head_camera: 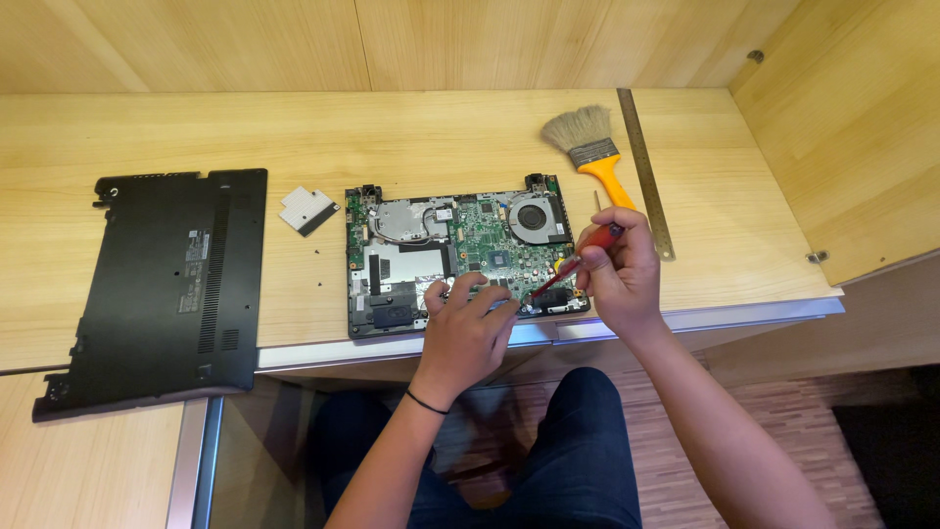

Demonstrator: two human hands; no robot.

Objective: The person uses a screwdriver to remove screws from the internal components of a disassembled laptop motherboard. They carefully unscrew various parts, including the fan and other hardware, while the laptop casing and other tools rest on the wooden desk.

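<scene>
An opened laptop lies on the wooden desk with its green circuit board and round fan bared. My left hand rests on the laptop's near edge, fingers curled against the board. A red-handled screwdriver is gripped in my right hand, its tip pointing down-left onto the board's near right corner.
The removed black bottom cover lies at the left, overhanging the desk edge. A small grey metal plate and tiny screws lie between it and the laptop. A brush with an orange handle and a steel ruler lie at the right.
</scene>
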